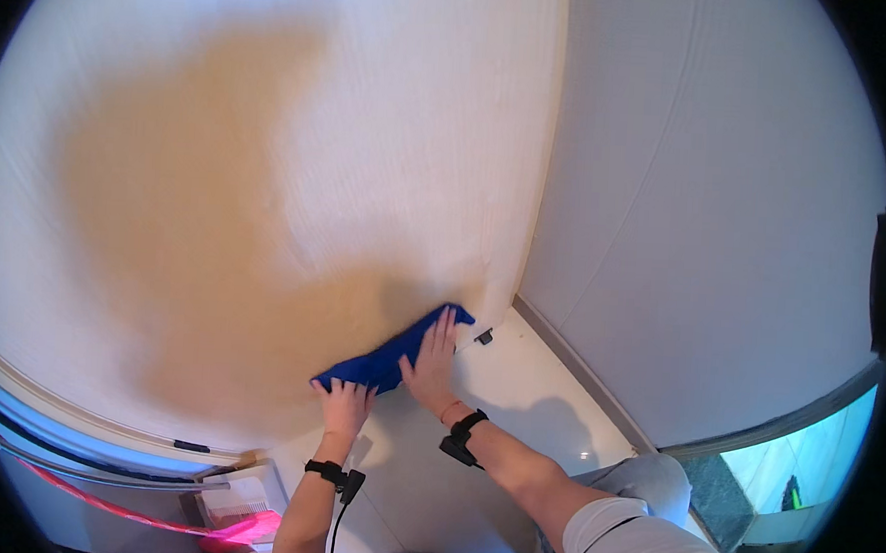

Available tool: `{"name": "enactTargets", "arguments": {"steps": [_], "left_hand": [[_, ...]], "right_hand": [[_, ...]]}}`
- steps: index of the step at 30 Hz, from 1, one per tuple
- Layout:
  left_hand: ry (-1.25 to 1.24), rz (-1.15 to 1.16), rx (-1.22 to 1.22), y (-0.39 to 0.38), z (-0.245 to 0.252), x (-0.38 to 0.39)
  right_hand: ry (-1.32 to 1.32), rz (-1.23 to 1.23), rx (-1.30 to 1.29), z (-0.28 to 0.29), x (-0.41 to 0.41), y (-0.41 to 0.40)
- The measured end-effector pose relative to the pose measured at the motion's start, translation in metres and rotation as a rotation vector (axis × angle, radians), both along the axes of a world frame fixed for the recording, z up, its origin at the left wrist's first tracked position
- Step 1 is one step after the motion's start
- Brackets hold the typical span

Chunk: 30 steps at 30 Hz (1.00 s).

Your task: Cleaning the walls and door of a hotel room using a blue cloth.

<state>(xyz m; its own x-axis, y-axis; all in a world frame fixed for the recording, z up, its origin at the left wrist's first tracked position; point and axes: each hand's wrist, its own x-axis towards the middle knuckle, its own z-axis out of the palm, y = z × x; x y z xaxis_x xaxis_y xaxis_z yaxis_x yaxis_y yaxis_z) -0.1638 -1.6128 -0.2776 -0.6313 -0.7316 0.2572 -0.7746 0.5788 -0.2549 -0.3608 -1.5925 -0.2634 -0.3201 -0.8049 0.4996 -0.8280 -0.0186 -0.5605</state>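
A blue cloth point(382, 362) lies spread against the lower part of a pale door panel point(389, 161), along its bottom edge. My left hand point(346, 410) presses on the cloth's left end with the fingers spread. Flat on its right part rests my right hand point(432, 362), fingers pointing up towards the cloth's upper corner. Each wrist wears a black strap with a small device. Just right of the cloth, a small dark fitting point(484, 336) sits by the panel's bottom corner.
A grey-white wall point(717, 216) with a baseboard point(581, 374) stands at the right. Glossy tiles point(493, 459) cover the floor. At lower left are a metal rail point(117, 476), a pink object point(246, 529) and a white box-like thing point(232, 494). A doorway opening shows at lower right.
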Motion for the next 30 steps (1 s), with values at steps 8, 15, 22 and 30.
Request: {"name": "enactTargets", "arguments": {"steps": [8,15,22,30], "left_hand": [[0.317,0.082,-0.718,-0.038,0.257,-0.069],[0.375,0.066,-0.871,-0.05,0.347,-0.158],[0.31,-0.189,-0.61,-0.091,0.225,-0.13],[-0.15,-0.3,-0.121,-0.095,0.086,-0.066]], "right_hand": [[0.114,-0.061,-0.788,0.274,-0.053,-0.072],[0.332,-0.051,-0.927,0.374,-0.135,-0.085],[0.133,-0.084,-0.686,0.197,-0.105,-0.113],[-0.037,0.005,0.012,0.052,-0.089,-0.072]]}}
